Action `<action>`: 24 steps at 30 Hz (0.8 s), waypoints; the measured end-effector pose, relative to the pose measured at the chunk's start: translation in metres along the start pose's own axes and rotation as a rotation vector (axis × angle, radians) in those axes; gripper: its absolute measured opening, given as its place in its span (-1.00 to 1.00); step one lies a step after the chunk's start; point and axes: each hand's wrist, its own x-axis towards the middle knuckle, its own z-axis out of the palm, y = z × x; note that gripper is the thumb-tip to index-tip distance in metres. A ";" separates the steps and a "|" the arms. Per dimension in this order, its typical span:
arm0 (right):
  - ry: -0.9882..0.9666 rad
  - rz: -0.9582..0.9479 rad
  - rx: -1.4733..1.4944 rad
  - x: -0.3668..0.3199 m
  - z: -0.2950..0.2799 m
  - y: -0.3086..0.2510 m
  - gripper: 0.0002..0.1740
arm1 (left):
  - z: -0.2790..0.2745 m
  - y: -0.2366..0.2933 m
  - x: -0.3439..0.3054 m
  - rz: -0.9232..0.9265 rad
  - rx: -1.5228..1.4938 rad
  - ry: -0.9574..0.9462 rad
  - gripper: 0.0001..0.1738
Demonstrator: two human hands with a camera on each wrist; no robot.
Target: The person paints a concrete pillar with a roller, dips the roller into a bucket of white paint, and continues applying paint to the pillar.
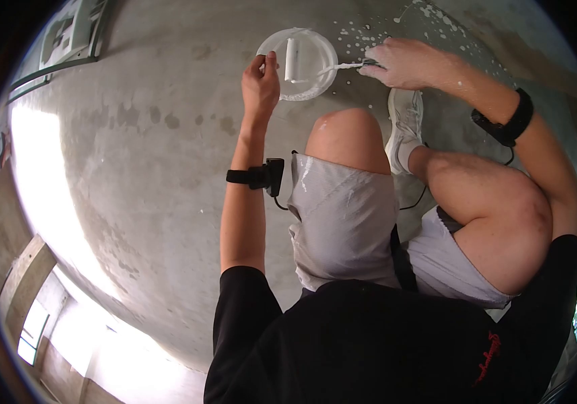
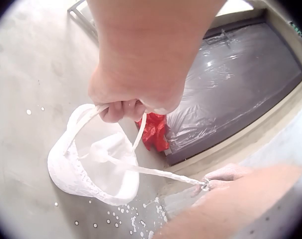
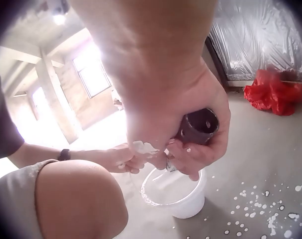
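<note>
In the head view, a white bucket (image 1: 329,52) stands on the floor with white paint coating its rim and inside. My left hand (image 1: 260,86) grips the bucket's thin bail handle (image 2: 141,133), fingers curled round it above the rim. My right hand (image 1: 403,64) holds a paint roller (image 1: 292,60) by its dark hollow-ended grip (image 3: 200,125). Its paint-coated rod (image 2: 163,173) reaches across the rim, and the white roller sleeve is over the bucket's opening. White paint is smeared on the right hand's fingers.
White paint spatters (image 1: 352,34) dot the concrete floor right of the bucket. A red plastic bag (image 3: 275,94) lies by a plastic-covered panel (image 2: 240,74). The person's knee (image 1: 346,135) and shoe (image 1: 404,121) are close to the bucket.
</note>
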 end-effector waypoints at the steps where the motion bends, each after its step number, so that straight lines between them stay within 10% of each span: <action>1: -0.041 0.006 0.003 -0.005 -0.005 0.002 -0.51 | 0.000 0.002 0.000 -0.012 0.009 0.007 -0.50; 24: 0.124 0.015 0.039 -0.067 0.064 0.067 -0.61 | 0.003 0.018 0.001 -0.038 0.102 -0.019 -0.54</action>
